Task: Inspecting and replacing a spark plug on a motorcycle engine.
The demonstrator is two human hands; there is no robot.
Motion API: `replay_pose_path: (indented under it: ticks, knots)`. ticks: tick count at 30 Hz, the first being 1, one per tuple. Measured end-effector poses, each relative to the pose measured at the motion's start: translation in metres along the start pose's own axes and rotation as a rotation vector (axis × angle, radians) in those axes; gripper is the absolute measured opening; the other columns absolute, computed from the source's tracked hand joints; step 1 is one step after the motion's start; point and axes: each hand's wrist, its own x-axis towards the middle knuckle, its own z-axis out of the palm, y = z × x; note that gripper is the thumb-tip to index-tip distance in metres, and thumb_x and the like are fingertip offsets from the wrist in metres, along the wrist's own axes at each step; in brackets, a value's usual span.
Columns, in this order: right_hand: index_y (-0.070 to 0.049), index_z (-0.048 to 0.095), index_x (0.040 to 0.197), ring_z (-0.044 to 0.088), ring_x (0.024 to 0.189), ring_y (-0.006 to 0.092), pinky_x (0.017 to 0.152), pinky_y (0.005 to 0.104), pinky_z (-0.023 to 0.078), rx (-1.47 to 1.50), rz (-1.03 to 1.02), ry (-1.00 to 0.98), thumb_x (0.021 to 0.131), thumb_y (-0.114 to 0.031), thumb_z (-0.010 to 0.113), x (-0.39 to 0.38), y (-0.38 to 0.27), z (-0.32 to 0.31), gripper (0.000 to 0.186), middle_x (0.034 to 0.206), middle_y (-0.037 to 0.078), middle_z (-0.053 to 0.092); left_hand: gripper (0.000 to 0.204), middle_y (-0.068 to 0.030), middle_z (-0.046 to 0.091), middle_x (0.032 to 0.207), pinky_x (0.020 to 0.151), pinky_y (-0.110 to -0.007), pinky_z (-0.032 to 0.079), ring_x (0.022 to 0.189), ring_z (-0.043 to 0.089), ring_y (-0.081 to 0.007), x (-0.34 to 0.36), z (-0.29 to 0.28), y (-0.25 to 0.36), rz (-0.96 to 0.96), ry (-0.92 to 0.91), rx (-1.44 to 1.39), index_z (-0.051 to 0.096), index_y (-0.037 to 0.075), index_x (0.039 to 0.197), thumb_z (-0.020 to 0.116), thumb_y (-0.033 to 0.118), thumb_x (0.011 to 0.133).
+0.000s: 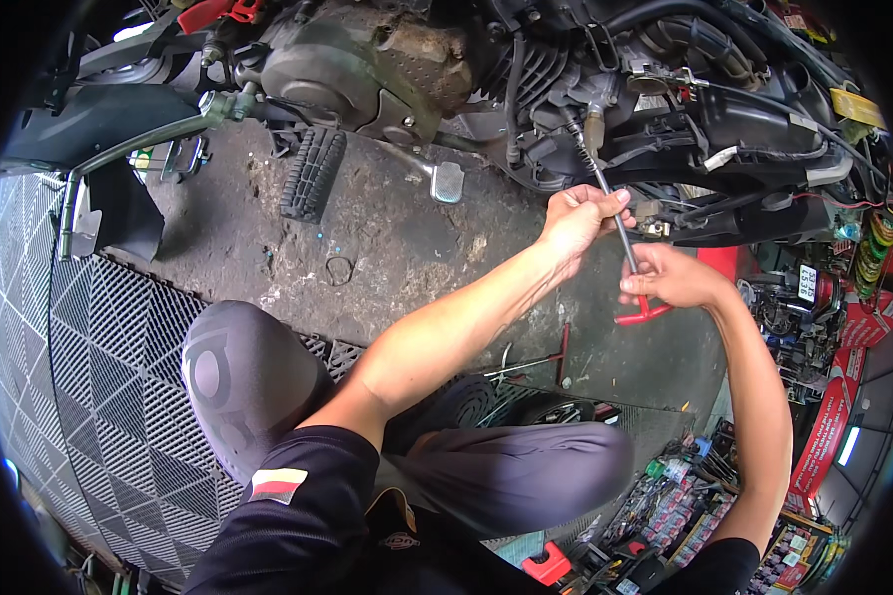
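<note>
A T-handle wrench with a red crossbar [647,314] and a long metal shaft [622,234] slants up toward the motorcycle engine's finned cylinder [538,71]. Its far end reaches in beside the cylinder, among hoses and a carburetor-like part; the exact fastener is hidden. My left hand [577,228] is closed around the middle of the shaft, thumb and fingers pinching it. Lower down, my right hand [673,278] curls its fingers about the shaft just above the red crossbar.
A rubber footpeg [314,175] and a metal pedal [447,182] jut out under the engine cover [313,71]. Another red-handled tool [565,355] lies on the stained floor near my legs. Grey grid matting [129,347] spreads left; packed goods [670,506] stand at the lower right.
</note>
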Motion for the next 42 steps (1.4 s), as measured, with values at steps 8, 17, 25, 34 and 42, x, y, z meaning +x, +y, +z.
replay_pose_path:
  ticks: [8, 17, 25, 34, 42]
  knots:
    - [0.002, 0.055, 0.121, 0.070, 0.096, 0.0215, 0.083, 0.0315, 0.054, 0.255, -0.116, -0.102, 0.099, -0.009, 0.058, -0.005, -0.005, 0.000, 0.025, 0.104, 0.013, 0.068, 0.020, -0.0147, 0.071, 0.097, 0.090, -0.038, 0.057, 0.096, 0.072, -0.0268, -0.007, -0.003, 0.007, -0.038, -0.201, -0.234, 0.062, 0.000, 0.104, 0.069, 0.017, 0.096]
    - [0.003, 0.057, 0.119, 0.071, 0.089, 0.0197, 0.075, 0.0325, 0.056, 0.351, -0.152, 0.026, 0.098, -0.008, 0.062, 0.008, 0.005, 0.021, 0.024, 0.098, 0.011, 0.069, 0.022, -0.0131, 0.070, 0.102, 0.092, -0.038, 0.056, 0.100, 0.070, -0.0257, -0.001, -0.008, 0.005, -0.022, -0.180, -0.062, 0.063, 0.000, 0.107, 0.064, 0.020, 0.099]
    - [0.002, 0.057, 0.121, 0.068, 0.103, 0.0221, 0.086, 0.0345, 0.054, 0.091, 0.021, -0.046, 0.098, -0.011, 0.062, 0.004, -0.007, 0.004, 0.027, 0.099, 0.010, 0.070, 0.025, -0.0133, 0.070, 0.102, 0.091, -0.037, 0.057, 0.101, 0.070, -0.0262, -0.002, -0.004, 0.005, -0.039, -0.088, 0.022, 0.062, -0.002, 0.110, 0.064, 0.020, 0.099]
    - [0.001, 0.062, 0.112, 0.069, 0.097, 0.0217, 0.090, 0.0360, 0.054, 0.464, -0.157, -0.022, 0.094, -0.016, 0.070, -0.002, -0.010, 0.025, 0.026, 0.098, 0.011, 0.071, 0.023, -0.0159, 0.069, 0.101, 0.091, -0.039, 0.058, 0.101, 0.070, -0.0276, -0.003, -0.009, 0.003, -0.039, -0.220, -0.171, 0.062, -0.003, 0.109, 0.062, 0.018, 0.100]
    - [-0.001, 0.062, 0.098, 0.065, 0.077, 0.0111, 0.070, 0.0271, 0.052, 0.189, -0.064, 0.074, 0.089, -0.006, 0.072, 0.015, 0.012, 0.026, 0.014, 0.084, 0.005, 0.070, 0.020, -0.0102, 0.066, 0.099, 0.082, -0.038, 0.060, 0.088, 0.072, -0.0259, 0.001, -0.003, 0.003, 0.029, -0.081, -0.106, 0.057, 0.006, 0.111, 0.064, 0.021, 0.099]
